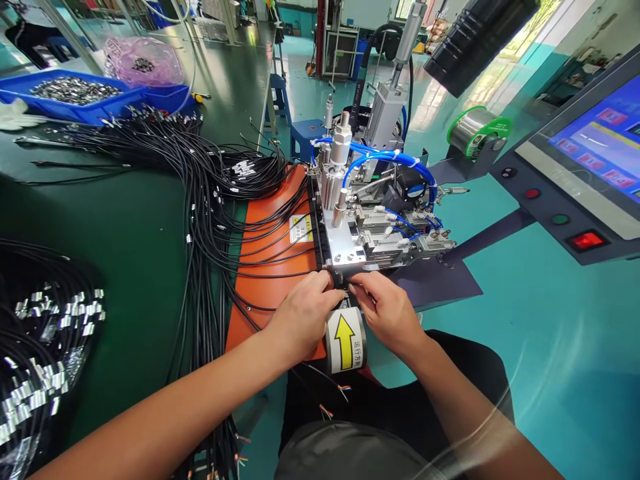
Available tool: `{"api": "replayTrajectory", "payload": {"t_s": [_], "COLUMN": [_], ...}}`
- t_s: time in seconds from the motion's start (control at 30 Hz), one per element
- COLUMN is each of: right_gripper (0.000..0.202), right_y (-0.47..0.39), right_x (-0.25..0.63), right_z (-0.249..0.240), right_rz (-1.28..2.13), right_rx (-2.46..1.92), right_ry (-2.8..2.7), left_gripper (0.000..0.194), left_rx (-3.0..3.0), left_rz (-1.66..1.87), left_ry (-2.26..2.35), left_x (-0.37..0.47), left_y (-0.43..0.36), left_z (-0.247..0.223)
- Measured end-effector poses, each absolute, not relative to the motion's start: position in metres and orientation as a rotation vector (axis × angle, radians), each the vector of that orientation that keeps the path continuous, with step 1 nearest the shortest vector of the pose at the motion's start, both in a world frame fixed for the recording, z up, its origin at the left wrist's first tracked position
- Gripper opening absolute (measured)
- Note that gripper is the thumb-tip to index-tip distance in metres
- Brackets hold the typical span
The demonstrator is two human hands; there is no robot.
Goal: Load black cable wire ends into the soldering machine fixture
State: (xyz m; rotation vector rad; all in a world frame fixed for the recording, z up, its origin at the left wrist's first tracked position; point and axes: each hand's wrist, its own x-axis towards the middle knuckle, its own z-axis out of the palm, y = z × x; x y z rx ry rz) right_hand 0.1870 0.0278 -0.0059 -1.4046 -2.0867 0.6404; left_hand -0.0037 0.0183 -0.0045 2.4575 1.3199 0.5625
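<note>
My two bare hands at the near end of a silver metal bench machine with blue air tubes [345, 230]. My left hand [303, 317] and right hand [390, 310] meet here from either side, thumbs and forefingers drawn in toward a small black part [340, 277]. Whether either hand grasps a cable end I cannot tell. The thin, black-sheathed cables [207, 233] hang in a thick bundle over the edge of the dark green table [135, 227]; several cross the curved orange sheet [267, 257] to the machine's left flank — one runs toward my left fingers. I judge the step in hand to be seating or lining up a cable end at this near edge; it calls for steady fingertips and true alignment before letting go. Hidden: the contact point, covered by my own fingers, and the underside of the white-labelled cylinder with its yellow arrow [345, 340]. Cut off at right: the grey control panel with its lit screen [607, 137] — its lettering too blurred to read.
</note>
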Motion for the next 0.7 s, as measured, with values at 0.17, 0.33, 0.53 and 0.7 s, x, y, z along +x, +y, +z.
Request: {"api": "replayTrajectory", "payload": {"t_s": [0.17,0.33,0.53,0.7], "right_gripper": [0.018,0.014,0.016,0.021], "right_y": [0.0297,0.0277,0.0293,0.0339], "right_x": [0.1866,0.187,0.1866,0.1884], "right_z": [-0.0075,-0.007,-0.0087,-0.0137], "right_rz": [0.612,0.631,0.777,1.061], "right_rx": [-1.429,-1.394,-1.44,-1.521], "right_ry": [-2.096,-2.046,-1.912,-1.724], "left_gripper": [0.03,0.032,0.029,0.027], "left_rx": [2.459,2.452,2.449,2.461], "left_rz": [0.547,0.545,0.573,0.585], "left_ry": [1.327,1.325,1.302,1.318], "left_x": [-0.0035,-0.0043,-0.0037,-0.0038], "left_y": [0.0178,0.0185,0.0192,0.0197], "left_z": [-0.0056,-0.0066,-0.0046,-0.0047]}}
